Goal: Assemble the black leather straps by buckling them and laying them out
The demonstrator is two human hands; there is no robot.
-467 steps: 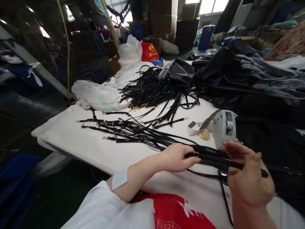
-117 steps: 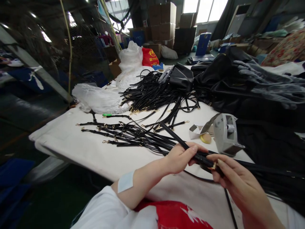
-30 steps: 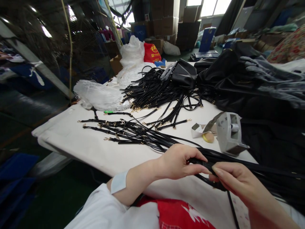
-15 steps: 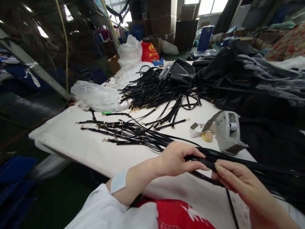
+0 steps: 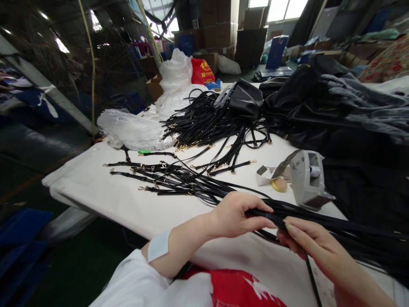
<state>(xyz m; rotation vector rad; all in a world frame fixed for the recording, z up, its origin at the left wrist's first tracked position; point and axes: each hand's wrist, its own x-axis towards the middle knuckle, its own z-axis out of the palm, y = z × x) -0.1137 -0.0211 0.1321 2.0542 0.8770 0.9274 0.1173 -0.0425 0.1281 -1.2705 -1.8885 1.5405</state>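
Observation:
Both hands grip a bundle of long black straps point(image 5: 223, 186) that runs across the white table. My left hand point(image 5: 238, 214) is closed around the bundle near the table's front edge, thumb and fingers on either side of it. Just to its right, my right hand point(image 5: 311, 241) pinches the same straps between thumb and fingers. The strap ends with gold-coloured clasps point(image 5: 142, 188) fan out on the left. One strap point(image 5: 312, 279) hangs down below my right hand. What lies inside the closed fingers is partly hidden.
A tape dispenser point(image 5: 308, 179) stands beyond my right hand. Farther back lies a heap of black straps point(image 5: 204, 121) with gold clasps. Clear plastic bags point(image 5: 131, 128) rest at the left, and black material point(image 5: 358, 170) covers the right side.
My right hand has shifted slightly left along the straps, closer to my left hand. Both hands keep hold of the bundle, and the view has turned slightly.

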